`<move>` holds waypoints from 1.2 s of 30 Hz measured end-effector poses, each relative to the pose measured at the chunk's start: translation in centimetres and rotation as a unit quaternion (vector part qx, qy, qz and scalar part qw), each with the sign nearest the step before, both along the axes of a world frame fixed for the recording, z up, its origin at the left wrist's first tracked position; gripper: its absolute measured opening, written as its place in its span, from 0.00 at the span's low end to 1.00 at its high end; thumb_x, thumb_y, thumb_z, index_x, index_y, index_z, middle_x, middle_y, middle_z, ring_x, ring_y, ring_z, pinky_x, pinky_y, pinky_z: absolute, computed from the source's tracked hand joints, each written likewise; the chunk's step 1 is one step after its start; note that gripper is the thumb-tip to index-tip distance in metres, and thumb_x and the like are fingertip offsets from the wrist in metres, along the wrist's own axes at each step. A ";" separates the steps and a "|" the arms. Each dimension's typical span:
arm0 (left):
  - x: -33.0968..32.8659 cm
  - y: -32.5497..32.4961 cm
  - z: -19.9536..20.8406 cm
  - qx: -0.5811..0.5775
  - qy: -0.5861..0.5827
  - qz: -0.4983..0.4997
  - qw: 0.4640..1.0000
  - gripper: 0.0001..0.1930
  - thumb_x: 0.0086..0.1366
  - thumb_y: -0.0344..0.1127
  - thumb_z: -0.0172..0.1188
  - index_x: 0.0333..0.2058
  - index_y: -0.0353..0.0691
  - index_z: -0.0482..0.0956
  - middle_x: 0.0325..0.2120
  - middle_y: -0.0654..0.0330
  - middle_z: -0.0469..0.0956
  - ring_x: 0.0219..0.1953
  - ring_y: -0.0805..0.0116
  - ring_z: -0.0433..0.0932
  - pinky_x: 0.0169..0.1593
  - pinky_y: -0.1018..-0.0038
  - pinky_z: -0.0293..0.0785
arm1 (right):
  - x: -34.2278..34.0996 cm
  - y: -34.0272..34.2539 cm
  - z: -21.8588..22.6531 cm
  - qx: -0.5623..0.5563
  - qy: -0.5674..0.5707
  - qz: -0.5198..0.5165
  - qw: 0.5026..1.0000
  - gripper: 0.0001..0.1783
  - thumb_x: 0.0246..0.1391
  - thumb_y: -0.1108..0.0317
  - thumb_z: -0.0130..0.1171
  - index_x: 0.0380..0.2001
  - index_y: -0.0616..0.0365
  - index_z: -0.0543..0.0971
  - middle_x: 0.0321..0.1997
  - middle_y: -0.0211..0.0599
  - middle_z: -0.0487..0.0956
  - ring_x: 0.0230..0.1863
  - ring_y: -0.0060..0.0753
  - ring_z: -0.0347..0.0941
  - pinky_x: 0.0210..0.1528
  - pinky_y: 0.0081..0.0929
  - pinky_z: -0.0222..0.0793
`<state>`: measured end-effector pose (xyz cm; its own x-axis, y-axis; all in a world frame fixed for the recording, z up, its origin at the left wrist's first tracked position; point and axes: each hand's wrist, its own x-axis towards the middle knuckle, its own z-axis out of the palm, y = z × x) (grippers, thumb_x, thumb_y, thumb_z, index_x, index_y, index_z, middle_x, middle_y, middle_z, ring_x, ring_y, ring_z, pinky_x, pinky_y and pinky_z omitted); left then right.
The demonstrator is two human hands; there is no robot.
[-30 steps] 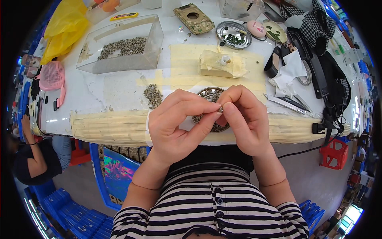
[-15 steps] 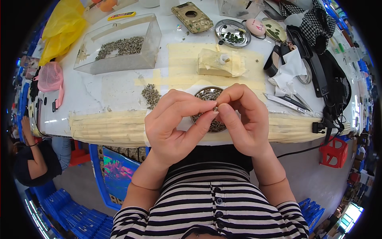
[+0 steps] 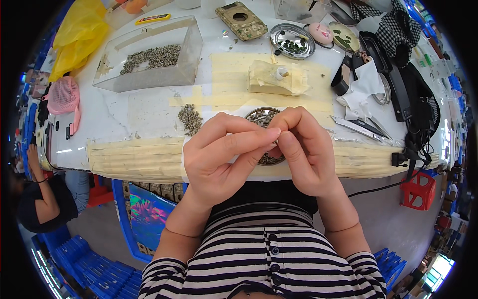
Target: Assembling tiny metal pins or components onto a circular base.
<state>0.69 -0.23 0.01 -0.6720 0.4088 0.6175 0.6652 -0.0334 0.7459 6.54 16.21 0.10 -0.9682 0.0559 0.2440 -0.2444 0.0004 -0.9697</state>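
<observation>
A black-and-white horizontally striped top (image 3: 226, 254) had dark round buttons (image 3: 275, 251) down its front and matching striped sleeves (image 3: 366, 270); black clothing (image 3: 259, 197) showed below the waist.

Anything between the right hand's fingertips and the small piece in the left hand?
Nothing visible: the left hand pinches the small piece, and the right hand has its fingertips beside it, though most of the piece is hidden.

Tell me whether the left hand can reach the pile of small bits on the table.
Likely yes: the pile lies just beside the left hand, with nothing visible between them. Its fingertips seem to be pinching a tiny piece, though, so they may need freeing first.
</observation>
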 end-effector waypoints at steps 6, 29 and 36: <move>0.0 0.0 -0.1 0.016 0.006 0.037 0.999 0.13 0.51 0.21 0.73 0.37 0.37 0.87 0.29 0.60 0.82 0.30 0.68 0.79 0.33 0.77 0.74 | -0.1 0.0 0.0 0.024 0.010 -0.001 1.000 0.03 0.65 0.76 0.54 0.37 0.65 0.74 0.30 0.33 0.75 0.27 0.20 0.70 0.31 0.18 0.68; -0.1 -0.4 -0.5 0.035 -0.063 0.048 0.996 0.13 0.50 0.20 0.73 0.36 0.35 0.87 0.29 0.57 0.82 0.31 0.70 0.80 0.35 0.78 0.74 | -0.7 0.1 0.5 0.182 0.167 -0.138 0.959 0.06 0.52 0.82 0.65 0.34 0.64 0.82 0.31 0.35 0.79 0.25 0.22 0.73 0.26 0.18 0.68; -0.1 -0.4 -0.7 0.048 -0.071 0.059 0.995 0.12 0.50 0.18 0.73 0.35 0.34 0.86 0.29 0.58 0.82 0.31 0.70 0.79 0.35 0.78 0.73 | -3.4 2.6 3.5 0.370 0.210 -0.266 0.865 0.10 0.49 0.79 0.68 0.36 0.58 0.84 0.30 0.34 0.77 0.25 0.27 0.72 0.26 0.21 0.67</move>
<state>0.56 -0.62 -0.67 -0.7949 0.2656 0.5455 0.5570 -0.0371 0.8297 3.17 18.82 3.59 -0.6708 0.1440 0.7275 -0.3491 0.8042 -0.4810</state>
